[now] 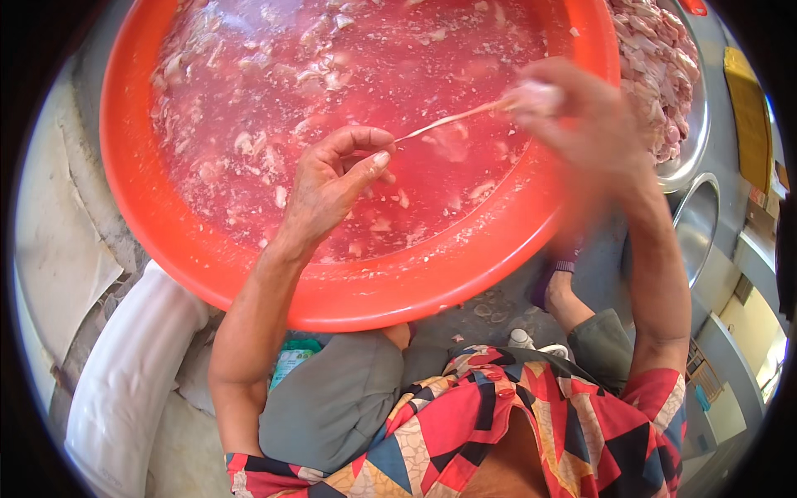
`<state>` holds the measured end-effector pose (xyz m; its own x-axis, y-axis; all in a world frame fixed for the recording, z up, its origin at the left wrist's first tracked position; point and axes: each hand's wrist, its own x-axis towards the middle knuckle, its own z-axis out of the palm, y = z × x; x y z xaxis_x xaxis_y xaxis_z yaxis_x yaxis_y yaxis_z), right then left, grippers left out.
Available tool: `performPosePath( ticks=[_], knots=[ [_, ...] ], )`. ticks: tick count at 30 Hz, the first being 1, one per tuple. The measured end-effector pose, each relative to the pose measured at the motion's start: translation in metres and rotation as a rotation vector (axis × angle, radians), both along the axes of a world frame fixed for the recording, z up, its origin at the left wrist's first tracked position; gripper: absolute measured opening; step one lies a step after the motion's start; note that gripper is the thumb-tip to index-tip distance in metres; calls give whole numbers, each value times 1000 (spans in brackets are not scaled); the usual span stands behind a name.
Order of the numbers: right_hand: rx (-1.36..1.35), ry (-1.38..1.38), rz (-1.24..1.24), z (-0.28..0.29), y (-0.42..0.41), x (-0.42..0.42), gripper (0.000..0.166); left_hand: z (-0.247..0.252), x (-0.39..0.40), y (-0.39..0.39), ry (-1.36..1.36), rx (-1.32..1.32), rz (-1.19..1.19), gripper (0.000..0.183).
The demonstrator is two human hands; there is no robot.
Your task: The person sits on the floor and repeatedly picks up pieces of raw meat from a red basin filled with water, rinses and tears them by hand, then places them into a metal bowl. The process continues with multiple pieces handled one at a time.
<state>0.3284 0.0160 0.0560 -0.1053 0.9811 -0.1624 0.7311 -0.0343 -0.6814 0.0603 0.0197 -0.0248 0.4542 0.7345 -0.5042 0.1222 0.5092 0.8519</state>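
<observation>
Over a large orange-red plastic basin [373, 305], my left hand [330, 180] pinches the thin end of a pale strand of tissue [454, 116] between thumb and fingertips. The strand stretches taut up to the right. Its other end joins a small pale-pink piece of raw meat [540, 98], gripped by my right hand [588, 121], which is blurred by motion near the basin's right side. Cloudy pinkish-red liquid [373, 106] fills the basin, with many whitish scraps and meat pieces floating in it. What lies deeper is hidden.
At the right, a steel bowl [702, 134] holds heaped raw meat pieces [660, 75]. Below it stands another metal bowl [698, 224]. A white ridged cylindrical object [131, 380] is at lower left. Beside my leg lies a green packet [291, 362]; a yellow object [747, 118] is at far right.
</observation>
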Motion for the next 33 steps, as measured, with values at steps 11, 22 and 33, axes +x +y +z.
performPosePath(
  ticks=[11, 22, 33],
  knots=[
    [348, -381, -739, 50, -40, 267, 32, -8, 1, -2, 13, 8, -72, 18],
    [352, -441, -255, -12, -14, 188, 30, -6, 1, 2, 27, 3, -89, 18],
    [-241, -400, 578, -103, 5, -53, 23, -1, -1, 6, -3, -11, -44, 17]
  ],
)
